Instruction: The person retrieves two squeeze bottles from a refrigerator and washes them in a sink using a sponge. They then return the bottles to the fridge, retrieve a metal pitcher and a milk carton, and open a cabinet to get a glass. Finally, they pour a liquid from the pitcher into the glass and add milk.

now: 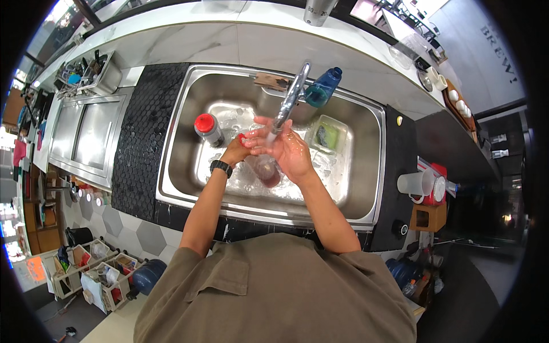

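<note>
My right hand (294, 156) is wet, palm up with its fingers spread, under the stream from the chrome faucet (296, 90). Just left of it, my left hand (236, 152), with a black watch on the wrist, is curled around a small red item (242, 139), mostly hidden by fingers. Below both hands is a clear container (265, 169) with a reddish lower part; whether it is held or rests in the sink I cannot tell. A grey bottle with a red cap (206, 124) stands in the steel sink (364, 180), left of my hands.
A clear tub with a green sponge (327, 136) sits at the sink's right. Behind the faucet leans a blue bottle (324, 88). Black hexagonal matting (143, 137) borders the sink's left. A translucent pitcher (415, 183) stands right, a utensil bin (103, 75) far left.
</note>
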The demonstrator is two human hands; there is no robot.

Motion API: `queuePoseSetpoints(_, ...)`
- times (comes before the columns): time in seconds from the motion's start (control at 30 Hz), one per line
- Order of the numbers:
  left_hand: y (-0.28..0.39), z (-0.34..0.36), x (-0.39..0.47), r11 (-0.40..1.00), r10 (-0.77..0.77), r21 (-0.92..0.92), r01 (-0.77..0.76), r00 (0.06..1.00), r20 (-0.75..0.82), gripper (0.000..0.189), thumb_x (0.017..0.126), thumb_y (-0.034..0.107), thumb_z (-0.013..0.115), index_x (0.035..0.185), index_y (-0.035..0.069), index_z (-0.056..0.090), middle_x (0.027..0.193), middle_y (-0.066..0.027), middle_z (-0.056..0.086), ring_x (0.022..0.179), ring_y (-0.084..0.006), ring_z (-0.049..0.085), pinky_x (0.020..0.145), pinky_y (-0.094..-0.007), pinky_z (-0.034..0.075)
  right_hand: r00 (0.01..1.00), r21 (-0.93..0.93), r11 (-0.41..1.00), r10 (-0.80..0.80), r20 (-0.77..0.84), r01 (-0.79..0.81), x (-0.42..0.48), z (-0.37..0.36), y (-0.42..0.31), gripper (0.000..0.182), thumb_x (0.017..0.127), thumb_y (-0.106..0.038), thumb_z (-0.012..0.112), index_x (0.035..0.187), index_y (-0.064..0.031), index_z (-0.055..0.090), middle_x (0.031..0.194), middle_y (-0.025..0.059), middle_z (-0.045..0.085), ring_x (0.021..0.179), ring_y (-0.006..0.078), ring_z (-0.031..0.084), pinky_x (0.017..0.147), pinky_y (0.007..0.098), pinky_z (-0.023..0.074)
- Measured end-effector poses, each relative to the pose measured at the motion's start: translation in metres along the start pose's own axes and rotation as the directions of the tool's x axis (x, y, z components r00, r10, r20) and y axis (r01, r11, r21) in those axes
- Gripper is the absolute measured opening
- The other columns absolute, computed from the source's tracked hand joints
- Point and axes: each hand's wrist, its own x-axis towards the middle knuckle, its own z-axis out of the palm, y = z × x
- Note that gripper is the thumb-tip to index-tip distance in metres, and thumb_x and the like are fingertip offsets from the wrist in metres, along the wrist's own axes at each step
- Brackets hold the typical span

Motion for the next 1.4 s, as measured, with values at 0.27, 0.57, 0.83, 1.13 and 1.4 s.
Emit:
queuePoseSetpoints(0.27, -0.023, -0.008, 0.013, 0.999, 0.042, 0.009, -0.042, 0.996, -0.082, 0.055, 0.074, 0.011, 0.083, 0.122, 0.002, 0.058, 0.111, -0.0092, 0.068, 0.099, -0.0180, 0.064, 0.088, -0.0329, 0.052, 0.914, -0.696, 0.605, 0.148, -0.378, -0.386, 0.013, -0.081, 0.089, 0.030, 0.099, -0.024, 0.058, 0.106, 0.0020, 0.070, 0.093, 0.0091, 0.071, 0.086, 0.0172, 0.066, 0.081, 0.0318, 0.0534)
queuePoseSetpoints(0.57, -0.040, -0.005, 0.014, 0.933, 0.016, -0.359, -0.039, 0.998, -0.066, 0.046, 0.089, 0.003, 0.065, 0.132, 0.003, 0.051, 0.112, -0.0104, 0.067, 0.095, -0.0199, 0.069, 0.080, -0.0328, 0.058, 0.924, -0.760, 0.528, 0.174, -0.340, -0.379, 0.038, -0.105, 0.101, 0.033, 0.099, -0.028, 0.059, 0.106, 0.0024, 0.071, 0.098, 0.0082, 0.075, 0.088, 0.0143, 0.067, 0.078, 0.0293, 0.0533)
queuePoseSetpoints(0.83, -0.061, -0.004, 0.023, 0.886, 0.147, -0.440, -0.147, 0.989, -0.035, 0.048, 0.083, 0.004, 0.070, 0.129, 0.007, 0.055, 0.114, -0.0062, 0.066, 0.105, -0.0200, 0.064, 0.094, -0.0352, 0.053, 0.811, -0.459, 0.699, 0.309, -0.497, -0.548, 0.020, -0.067, 0.067, 0.030, 0.100, -0.025, 0.059, 0.105, 0.0030, 0.069, 0.092, 0.0120, 0.072, 0.078, 0.0189, 0.069, 0.073, 0.0287, 0.0572)
queuePoseSetpoints(1.13, -0.013, -0.026, -0.005, 0.694, 0.304, -0.673, -0.258, 0.951, -0.051, 0.062, 0.070, 0.006, 0.072, 0.129, 0.006, 0.051, 0.115, -0.0112, 0.065, 0.106, -0.0264, 0.065, 0.100, -0.0403, 0.050, 0.855, -0.501, 0.704, 0.322, -0.406, -0.503, -0.011, -0.081, 0.083, 0.023, 0.096, -0.015, 0.060, 0.106, 0.0049, 0.068, 0.091, 0.0105, 0.071, 0.076, 0.0148, 0.068, 0.069, 0.0275, 0.0565)
queuePoseSetpoints(1.4, -0.035, -0.025, 0.003, 0.752, 0.244, -0.646, -0.131, 0.966, 0.088, 0.071, 0.066, 0.021, 0.075, 0.130, -0.003, 0.055, 0.117, -0.0157, 0.066, 0.105, -0.0281, 0.066, 0.099, -0.0419, 0.052, 0.926, -0.526, 0.777, 0.194, -0.324, -0.347, 0.022, -0.062, 0.079, 0.025, 0.100, -0.020, 0.058, 0.103, 0.0024, 0.069, 0.095, 0.0098, 0.072, 0.085, 0.0168, 0.069, 0.077, 0.0309, 0.0565)
